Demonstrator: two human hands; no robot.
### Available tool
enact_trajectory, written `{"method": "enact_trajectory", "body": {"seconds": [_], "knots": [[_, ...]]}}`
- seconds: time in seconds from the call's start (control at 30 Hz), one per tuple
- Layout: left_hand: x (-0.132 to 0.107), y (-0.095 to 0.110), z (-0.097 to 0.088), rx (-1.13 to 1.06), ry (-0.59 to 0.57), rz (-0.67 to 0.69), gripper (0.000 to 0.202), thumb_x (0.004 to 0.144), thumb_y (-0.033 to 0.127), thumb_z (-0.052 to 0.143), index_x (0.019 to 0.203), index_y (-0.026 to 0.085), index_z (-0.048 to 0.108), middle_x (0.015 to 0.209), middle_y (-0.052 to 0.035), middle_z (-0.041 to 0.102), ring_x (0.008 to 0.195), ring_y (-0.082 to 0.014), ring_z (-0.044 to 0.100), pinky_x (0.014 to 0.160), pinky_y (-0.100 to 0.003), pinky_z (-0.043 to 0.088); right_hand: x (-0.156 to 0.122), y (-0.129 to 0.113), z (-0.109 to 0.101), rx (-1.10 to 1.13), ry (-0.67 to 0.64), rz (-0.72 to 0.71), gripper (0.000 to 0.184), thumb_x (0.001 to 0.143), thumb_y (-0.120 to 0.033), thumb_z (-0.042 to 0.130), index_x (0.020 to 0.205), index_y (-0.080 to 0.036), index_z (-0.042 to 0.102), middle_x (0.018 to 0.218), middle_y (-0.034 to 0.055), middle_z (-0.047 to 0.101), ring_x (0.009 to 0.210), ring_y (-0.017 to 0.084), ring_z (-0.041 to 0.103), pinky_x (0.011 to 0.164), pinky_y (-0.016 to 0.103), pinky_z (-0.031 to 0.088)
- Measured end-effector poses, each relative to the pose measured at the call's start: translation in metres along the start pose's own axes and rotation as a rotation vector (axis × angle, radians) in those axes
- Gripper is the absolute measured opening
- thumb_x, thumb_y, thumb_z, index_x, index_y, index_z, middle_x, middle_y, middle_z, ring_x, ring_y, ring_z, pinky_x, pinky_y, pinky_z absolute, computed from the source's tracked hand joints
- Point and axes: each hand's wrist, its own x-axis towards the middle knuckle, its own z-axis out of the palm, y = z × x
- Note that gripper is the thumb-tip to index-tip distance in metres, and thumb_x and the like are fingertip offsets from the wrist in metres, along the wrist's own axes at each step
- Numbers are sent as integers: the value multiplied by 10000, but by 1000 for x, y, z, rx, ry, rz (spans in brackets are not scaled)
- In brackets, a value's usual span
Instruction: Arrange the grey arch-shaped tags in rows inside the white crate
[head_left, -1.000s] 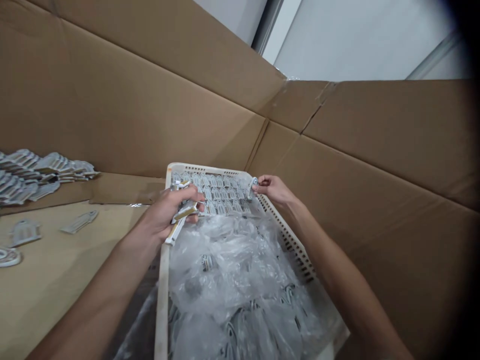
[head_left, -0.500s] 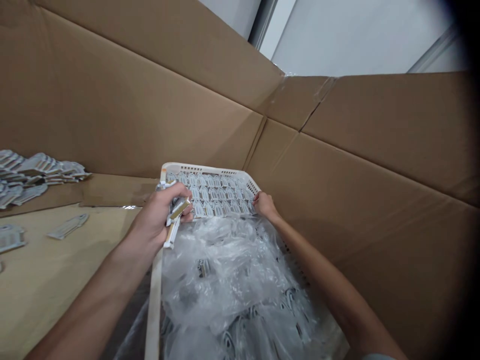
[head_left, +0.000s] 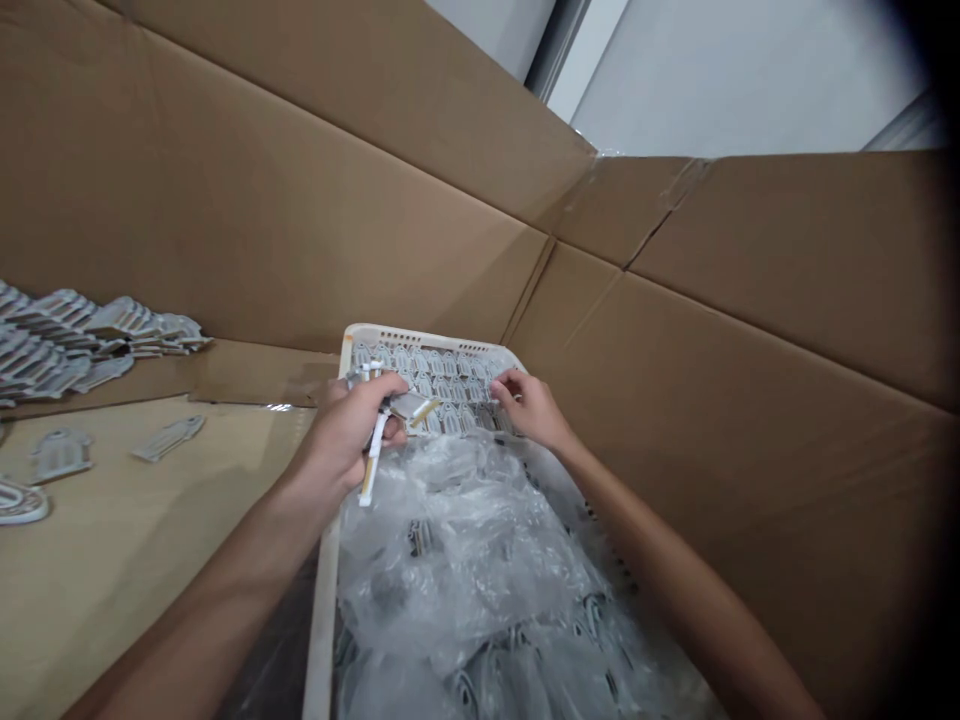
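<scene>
A: What is the left hand (head_left: pixel 349 425) doing?

B: It is closed around several tag-shaped pieces (head_left: pixel 411 404), white and grey with tan edges. The thumb presses on one flat piece that points toward the middle, while a narrower one sticks out below the fingers. All of them are held over the left side of the white plastic crate (head_left: pixel 322 620), near its far end.

A: And the right hand (head_left: pixel 534 408)?

B: Its fingers are bent, thumb and forefinger close together, at the right end of the rows of pieces (head_left: pixel 442 388) inside the crate. I cannot tell whether it pinches one (the fingertips blend into the rows there).

A: How do those rows lie?

B: Three show, one behind another, at the crate's far end. Nearer, crumpled clear plastic (head_left: pixel 457 510) spreads across the crate, with dark edges visible through it.

A: Anything off to the left?

B: A heap of similar pieces (head_left: pixel 82 345) lies against the cardboard wall (head_left: pixel 337 210). In front of it, two loose pieces (head_left: pixel 61 455) lie well apart on the tan table (head_left: pixel 150 550), with a rounded piece (head_left: pixel 21 502) near the left edge of view.
</scene>
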Motion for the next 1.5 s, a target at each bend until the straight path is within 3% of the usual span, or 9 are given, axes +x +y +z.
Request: {"method": "enact_trajectory", "body": {"seconds": [0.13,0.3,0.43,0.53,0.63,0.77,0.93,1.1,1.5], "knots": [[-1,-1,4,51,127,2,216,645,169,740,796,184,587,569,35,562,359,-83,417,350,-243,376,-23,-78,-16,336,-176,-419,358,976,-369,730,1313,-266,667,1240,67,701,1001,197,655,842,307,518],[-3,-1,-4,191,92,167,183,693,218,725,816,198,592,581,39,540,402,-113,471,365,-235,368,-31,-121,-9,644,-299,-332,313,960,-488,723,1141,-237,678,1081,47,695,873,172,642,741,298,517],[-11,8,-11,395,-33,405,175,769,259,766,852,204,623,659,32,577,485,-108,507,426,-210,374,-21,-125,8,748,-240,-147,367,906,-516,777,969,-235,550,771,-23,632,661,129,568,601,266,440],[-14,18,-16,506,-86,479,238,840,382,782,836,198,630,645,28,557,492,-101,482,439,-206,353,-15,-126,10,767,-411,-106,486,806,-424,880,1099,-233,543,748,-37,672,672,141,603,625,275,450],[-11,28,-24,540,13,510,306,890,436,738,778,198,580,589,37,503,450,-100,443,424,-227,352,-12,-122,11,720,-512,-26,382,801,-407,873,980,-205,604,708,-20,673,643,141,586,609,287,437],[-7,45,-37,433,167,457,277,865,356,761,783,183,560,657,23,565,445,-90,453,422,-240,382,-11,-108,29,539,-563,97,245,842,-309,816,888,-213,596,653,-4,666,579,148,551,544,303,397],[-8,53,-42,361,181,421,251,840,336,763,781,182,573,651,27,561,412,-76,436,408,-243,384,-11,-104,67,475,-559,194,296,819,-101,747,964,-232,525,641,-27,670,556,135,541,525,281,407],[-6,46,-40,378,147,419,285,827,361,754,734,196,541,629,19,527,404,-91,421,375,-242,351,-11,-117,85,435,-603,251,320,777,-51,733,932,-231,519,640,-39,660,598,144,598,532,256,424],[0,39,-44,348,-18,273,282,757,262,733,602,202,505,488,33,445,362,-88,378,370,-224,323,-16,-120,100,214,-529,140,236,817,-230,801,847,-229,567,668,-14,646,627,165,588,588,279,400]]}}
